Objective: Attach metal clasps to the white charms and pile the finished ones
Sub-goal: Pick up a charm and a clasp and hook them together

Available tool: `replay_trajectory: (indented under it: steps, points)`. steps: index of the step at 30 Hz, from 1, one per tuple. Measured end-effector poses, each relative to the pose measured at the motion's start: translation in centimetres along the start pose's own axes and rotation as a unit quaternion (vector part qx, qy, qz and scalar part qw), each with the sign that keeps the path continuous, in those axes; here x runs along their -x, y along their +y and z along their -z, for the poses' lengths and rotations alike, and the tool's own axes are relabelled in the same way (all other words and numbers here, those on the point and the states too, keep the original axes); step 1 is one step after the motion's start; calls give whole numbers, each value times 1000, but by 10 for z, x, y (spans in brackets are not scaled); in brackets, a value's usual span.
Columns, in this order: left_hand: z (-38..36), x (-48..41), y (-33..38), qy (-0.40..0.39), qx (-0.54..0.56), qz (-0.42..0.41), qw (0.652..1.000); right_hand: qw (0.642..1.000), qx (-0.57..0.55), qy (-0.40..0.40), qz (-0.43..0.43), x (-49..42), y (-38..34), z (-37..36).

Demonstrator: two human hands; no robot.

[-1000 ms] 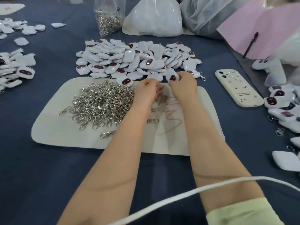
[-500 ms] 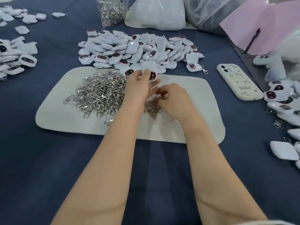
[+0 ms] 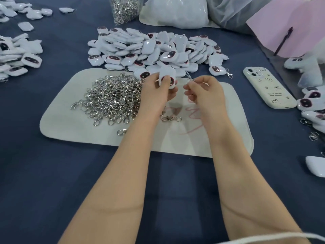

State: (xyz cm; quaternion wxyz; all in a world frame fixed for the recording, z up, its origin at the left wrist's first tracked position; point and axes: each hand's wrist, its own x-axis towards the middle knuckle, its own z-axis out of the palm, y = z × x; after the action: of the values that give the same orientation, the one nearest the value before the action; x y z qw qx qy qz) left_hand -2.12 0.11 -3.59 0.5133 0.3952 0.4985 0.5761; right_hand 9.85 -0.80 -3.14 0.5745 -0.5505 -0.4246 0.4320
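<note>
Left hand (image 3: pixel 159 93) pinched a glossy white charm (image 3: pixel 167 73); right hand (image 3: pixel 204 92) pinched a silver metal clasp (image 3: pixel 189 78) at its three o'clock.

Forearms (image 3: pixel 112 191) bare; poss. pale sleeve (image 3: pixel 260 242) at R elbow

Clasp heap (image 3: pixel 112 97) on mat (image 3: pixel 73 127); charm pile (image 3: pixel 151 48) behind.
</note>
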Motion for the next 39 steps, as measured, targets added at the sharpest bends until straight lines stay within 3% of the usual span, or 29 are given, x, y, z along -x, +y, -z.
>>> replay_trajectory:
  steps: [6,10,19,27,30,32,34,36,39]
  points:
    - [-3,3,-2,-17,-134,-58,989,999,10,-47,11,2,0,-6]
    - [-5,6,-2,-49,-152,-72,984,999,26,-40,15,1,2,-7]
    - [-6,8,-1,-26,-139,-84,986,991,100,-19,84,4,0,-9]
    - [-4,7,-4,-5,-181,-134,974,960,231,-32,157,5,8,-13]
    - [-4,6,-5,2,-135,-116,984,981,167,9,99,1,7,-9]
    - [-4,6,-5,9,-96,-95,991,999,18,22,22,0,2,-8]
    - [-6,7,-4,11,-61,-72,995,991,-128,11,-37,1,-2,-7]
    - [-7,7,-3,11,-64,-61,996,987,-154,1,-47,1,-2,-5]
    - [-7,8,0,4,-130,-73,989,995,-94,-16,-19,2,-1,-5]
